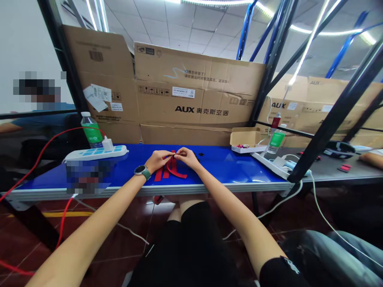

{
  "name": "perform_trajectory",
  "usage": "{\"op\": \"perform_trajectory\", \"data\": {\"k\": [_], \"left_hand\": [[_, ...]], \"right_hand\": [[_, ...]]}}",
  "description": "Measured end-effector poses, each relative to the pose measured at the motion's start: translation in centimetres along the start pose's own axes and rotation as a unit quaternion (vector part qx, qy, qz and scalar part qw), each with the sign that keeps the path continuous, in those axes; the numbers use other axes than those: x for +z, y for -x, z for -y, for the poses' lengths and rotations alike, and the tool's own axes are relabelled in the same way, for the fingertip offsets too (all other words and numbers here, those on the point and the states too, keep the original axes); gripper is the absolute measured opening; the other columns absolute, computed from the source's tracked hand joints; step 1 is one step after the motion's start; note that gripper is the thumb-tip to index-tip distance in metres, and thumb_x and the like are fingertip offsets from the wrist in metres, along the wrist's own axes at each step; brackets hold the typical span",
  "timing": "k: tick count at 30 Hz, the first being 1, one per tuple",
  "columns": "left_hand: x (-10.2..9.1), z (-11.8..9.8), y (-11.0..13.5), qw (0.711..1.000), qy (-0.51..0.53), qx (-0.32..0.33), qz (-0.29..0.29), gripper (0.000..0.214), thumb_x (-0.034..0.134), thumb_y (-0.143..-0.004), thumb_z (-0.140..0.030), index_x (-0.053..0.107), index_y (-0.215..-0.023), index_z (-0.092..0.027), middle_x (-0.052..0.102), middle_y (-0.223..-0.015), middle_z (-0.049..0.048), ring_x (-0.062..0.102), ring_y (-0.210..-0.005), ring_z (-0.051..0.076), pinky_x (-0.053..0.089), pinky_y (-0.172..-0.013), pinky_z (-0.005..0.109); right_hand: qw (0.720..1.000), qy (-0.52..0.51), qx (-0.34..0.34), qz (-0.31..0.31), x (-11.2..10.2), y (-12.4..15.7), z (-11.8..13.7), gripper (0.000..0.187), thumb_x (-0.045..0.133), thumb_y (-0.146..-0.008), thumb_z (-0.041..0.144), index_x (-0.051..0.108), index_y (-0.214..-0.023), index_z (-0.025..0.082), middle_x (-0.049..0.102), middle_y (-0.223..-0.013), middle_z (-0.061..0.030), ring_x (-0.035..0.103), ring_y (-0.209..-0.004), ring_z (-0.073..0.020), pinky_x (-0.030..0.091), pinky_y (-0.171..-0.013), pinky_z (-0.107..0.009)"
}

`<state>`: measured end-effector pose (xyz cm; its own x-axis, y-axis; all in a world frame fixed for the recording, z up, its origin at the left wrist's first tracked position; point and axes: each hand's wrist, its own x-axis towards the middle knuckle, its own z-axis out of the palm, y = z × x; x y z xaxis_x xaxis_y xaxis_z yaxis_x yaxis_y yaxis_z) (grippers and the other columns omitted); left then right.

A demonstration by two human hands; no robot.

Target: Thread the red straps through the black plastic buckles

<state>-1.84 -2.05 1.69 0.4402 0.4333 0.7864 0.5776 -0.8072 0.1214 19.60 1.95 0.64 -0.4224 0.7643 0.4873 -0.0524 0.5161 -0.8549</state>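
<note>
My left hand (159,160), with a watch (140,170) on its wrist, is closed in a pinch over the blue tabletop. Its fingertips meet those of my right hand (187,157), which is pinched too. Between them is a red strap (179,174) with a small dark part at the fingertips, too small to make out. The strap curves down to the table below my hands. More flat red strips (158,175) lie beside it, under my left hand. Just beyond my right hand lies a small black piece (201,154).
A power strip (97,153) and a water bottle (91,129) stand at the left. To the right are an open small box (243,148), another bottle (277,140) and a second power strip (273,166). Cardboard (197,99) walls off the back. A person sits beyond the left frame post.
</note>
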Motion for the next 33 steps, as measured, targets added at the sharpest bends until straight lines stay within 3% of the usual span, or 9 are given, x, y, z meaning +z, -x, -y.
{"op": "perform_trajectory", "data": {"k": [4, 10, 18, 22, 27, 30, 33], "left_hand": [[-0.1, -0.2, 0.0, 1.000, -0.004, -0.027, 0.009, 0.024, 0.059, -0.096, -0.037, 0.076, -0.102, -0.021, 0.079, -0.098, 0.0047, 0.075, -0.089, 0.020, 0.057, -0.083, 0.030], [-0.5, -0.4, -0.2, 0.998, -0.038, -0.039, -0.024, 0.020, 0.053, -0.095, -0.024, 0.073, -0.097, -0.019, 0.077, -0.096, 0.0059, 0.071, -0.088, 0.019, 0.054, -0.085, 0.030], [-1.0, -0.3, -0.5, 0.991, -0.117, -0.061, -0.027, 0.021, 0.045, -0.095, -0.015, 0.066, -0.094, -0.019, 0.070, -0.094, 0.0087, 0.065, -0.089, 0.023, 0.048, -0.084, 0.036], [-1.4, -0.6, -0.5, 0.995, -0.087, -0.047, 0.010, 0.018, 0.049, -0.092, -0.016, 0.064, -0.101, -0.019, 0.068, -0.103, 0.0099, 0.064, -0.099, 0.025, 0.049, -0.090, 0.037], [-1.1, -1.0, -0.2, 0.995, -0.002, -0.051, 0.088, 0.029, 0.058, -0.091, -0.027, 0.061, -0.119, -0.019, 0.069, -0.117, 0.0101, 0.066, -0.105, 0.025, 0.051, -0.095, 0.037], [-0.5, -0.5, 0.0, 0.987, 0.021, -0.061, 0.146, 0.034, 0.066, -0.089, -0.036, 0.062, -0.119, -0.020, 0.071, -0.114, 0.0093, 0.068, -0.100, 0.025, 0.053, -0.090, 0.036], [-0.1, 0.2, 0.1, 0.987, 0.016, -0.068, 0.146, 0.031, 0.066, -0.088, -0.034, 0.064, -0.116, -0.020, 0.074, -0.107, 0.0091, 0.070, -0.095, 0.025, 0.054, -0.086, 0.036]], "right_hand": [[1.000, 0.001, 0.019, 0.025, 0.3, 0.2, 0.4, 0.050, 0.084, -0.066, 0.051, 0.056, -0.096, 0.022, 0.072, -0.083, 0.0005, 0.069, -0.079, -0.0171, 0.055, -0.076, -0.030], [0.999, -0.029, 0.005, -0.015, 0.0, -0.3, 0.0, 0.052, 0.086, -0.062, 0.046, 0.057, -0.098, 0.021, 0.067, -0.089, -0.0002, 0.066, -0.086, -0.0172, 0.055, -0.079, -0.031], [1.000, 0.009, -0.016, -0.017, -0.5, -0.3, -0.3, 0.043, 0.077, -0.075, 0.042, 0.063, -0.109, 0.019, 0.067, -0.104, -0.0051, 0.065, -0.090, -0.0170, 0.056, -0.079, -0.030], [0.994, 0.098, -0.038, -0.017, -0.8, -0.1, 0.0, 0.041, 0.079, -0.075, 0.029, 0.064, -0.112, 0.020, 0.069, -0.116, -0.0082, 0.067, -0.103, -0.0191, 0.054, -0.087, -0.031], [0.982, 0.175, -0.057, 0.049, -0.9, 0.5, 0.7, 0.053, 0.078, -0.073, 0.014, 0.063, -0.123, 0.022, 0.072, -0.118, -0.0066, 0.068, -0.112, -0.0206, 0.052, -0.098, -0.036], [0.976, 0.195, -0.057, 0.082, -0.9, 0.7, 0.7, 0.060, 0.072, -0.073, 0.005, 0.061, -0.129, 0.023, 0.072, -0.121, -0.0060, 0.067, -0.115, -0.0205, 0.050, -0.102, -0.038], [0.974, 0.200, -0.057, 0.086, -1.0, 0.7, 0.5, 0.063, 0.069, -0.073, 0.003, 0.058, -0.133, 0.022, 0.073, -0.119, -0.0058, 0.068, -0.111, -0.0196, 0.050, -0.101, -0.036]]}}
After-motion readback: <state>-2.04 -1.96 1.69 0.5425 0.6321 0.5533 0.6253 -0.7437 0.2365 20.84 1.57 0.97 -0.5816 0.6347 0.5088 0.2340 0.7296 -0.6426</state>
